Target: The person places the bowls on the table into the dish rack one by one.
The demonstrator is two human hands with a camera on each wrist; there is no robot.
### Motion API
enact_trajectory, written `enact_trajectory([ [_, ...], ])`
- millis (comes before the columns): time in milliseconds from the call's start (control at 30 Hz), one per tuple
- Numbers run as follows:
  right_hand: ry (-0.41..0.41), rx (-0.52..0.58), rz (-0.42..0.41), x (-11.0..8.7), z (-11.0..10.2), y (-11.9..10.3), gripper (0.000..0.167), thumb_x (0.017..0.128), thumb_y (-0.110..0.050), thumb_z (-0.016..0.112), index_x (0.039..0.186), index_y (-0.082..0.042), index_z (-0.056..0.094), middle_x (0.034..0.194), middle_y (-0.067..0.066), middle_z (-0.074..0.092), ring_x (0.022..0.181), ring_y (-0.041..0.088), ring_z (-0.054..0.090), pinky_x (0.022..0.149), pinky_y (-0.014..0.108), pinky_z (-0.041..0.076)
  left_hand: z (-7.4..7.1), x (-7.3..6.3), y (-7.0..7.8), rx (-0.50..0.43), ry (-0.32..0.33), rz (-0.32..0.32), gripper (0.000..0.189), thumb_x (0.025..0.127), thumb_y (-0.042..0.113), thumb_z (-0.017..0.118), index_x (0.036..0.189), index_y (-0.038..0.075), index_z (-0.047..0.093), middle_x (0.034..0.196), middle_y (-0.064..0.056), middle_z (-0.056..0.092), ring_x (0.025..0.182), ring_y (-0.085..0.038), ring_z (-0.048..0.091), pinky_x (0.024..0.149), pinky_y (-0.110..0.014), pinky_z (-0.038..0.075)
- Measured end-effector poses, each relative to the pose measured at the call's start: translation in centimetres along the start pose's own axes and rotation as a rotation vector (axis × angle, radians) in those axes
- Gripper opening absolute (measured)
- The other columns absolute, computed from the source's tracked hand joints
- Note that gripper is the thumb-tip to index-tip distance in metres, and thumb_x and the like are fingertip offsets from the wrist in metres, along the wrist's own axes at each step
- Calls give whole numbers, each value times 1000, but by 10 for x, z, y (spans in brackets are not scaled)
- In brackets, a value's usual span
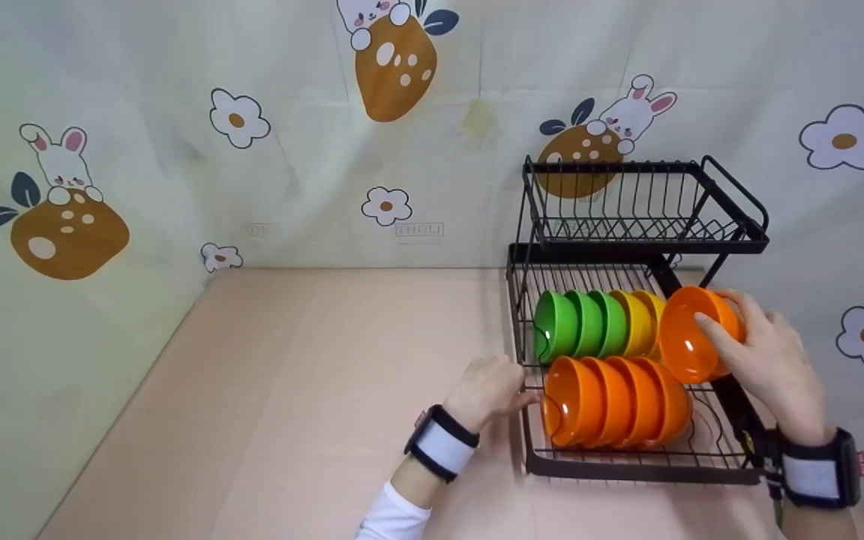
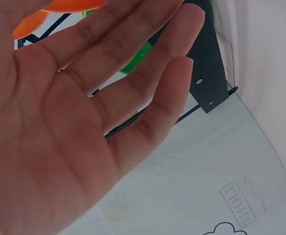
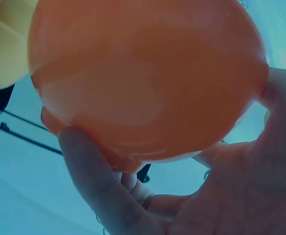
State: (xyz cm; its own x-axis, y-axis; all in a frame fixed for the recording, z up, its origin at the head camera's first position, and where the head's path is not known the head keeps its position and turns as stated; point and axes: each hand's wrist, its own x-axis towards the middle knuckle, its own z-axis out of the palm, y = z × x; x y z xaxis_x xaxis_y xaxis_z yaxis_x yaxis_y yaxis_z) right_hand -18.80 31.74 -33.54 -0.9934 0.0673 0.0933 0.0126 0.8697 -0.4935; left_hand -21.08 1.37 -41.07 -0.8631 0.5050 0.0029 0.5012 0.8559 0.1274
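Note:
My right hand (image 1: 773,360) grips an orange bowl (image 1: 685,337) above the right side of the dish rack, its hollow turned to the left. In the right wrist view, fingers hold the bowl's smooth outside (image 3: 147,73) close to its foot. Below and left of it, several orange bowls (image 1: 567,405) stand nested on edge in the rack's front row. Green bowls (image 1: 552,322) and yellow bowls (image 1: 636,322) line up behind them. My left hand (image 1: 484,390) is at the rack's left side, its fingers (image 2: 128,93) loosely extended and holding nothing in the left wrist view.
The black wire dish rack (image 1: 642,471) has an upper tier (image 1: 642,244) at the back. A pinkish table surface (image 1: 327,360) spreads to the left. Printed cloth (image 1: 289,172) with rabbits and flowers hangs behind and at the sides.

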Motion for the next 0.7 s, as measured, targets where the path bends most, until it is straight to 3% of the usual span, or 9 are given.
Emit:
enact_trajectory([
  [133,-79,-34,54,1,-3,4,80,93,-64,33,148,-7,23,120,42,35,94,47,42,55,39,43,-1,0,0,-5,-4,-5,38,85,47,63,83,10,70,59,2,53,47,-9,43,44,-17,39],
  [367,-241,-116,90,4,-6,10,92,88,-73,30,150,-6,16,130,55,18,104,64,36,52,59,46,-1,0,1,-12,0,-4,38,84,46,63,91,10,71,61,0,58,48,-9,44,44,-17,40],
  [567,-332,-194,32,3,0,14,95,88,-73,33,148,-2,18,130,56,20,110,68,34,63,71,44,0,0,0,-2,0,1,37,84,47,63,90,11,71,62,0,58,49,-10,45,45,-18,41],
  [700,-372,-230,-3,5,5,16,92,88,-72,34,147,-3,23,132,53,26,113,68,34,68,72,43,0,1,0,10,15,12,36,84,46,64,87,11,71,64,0,61,50,-10,47,46,-19,43],
])
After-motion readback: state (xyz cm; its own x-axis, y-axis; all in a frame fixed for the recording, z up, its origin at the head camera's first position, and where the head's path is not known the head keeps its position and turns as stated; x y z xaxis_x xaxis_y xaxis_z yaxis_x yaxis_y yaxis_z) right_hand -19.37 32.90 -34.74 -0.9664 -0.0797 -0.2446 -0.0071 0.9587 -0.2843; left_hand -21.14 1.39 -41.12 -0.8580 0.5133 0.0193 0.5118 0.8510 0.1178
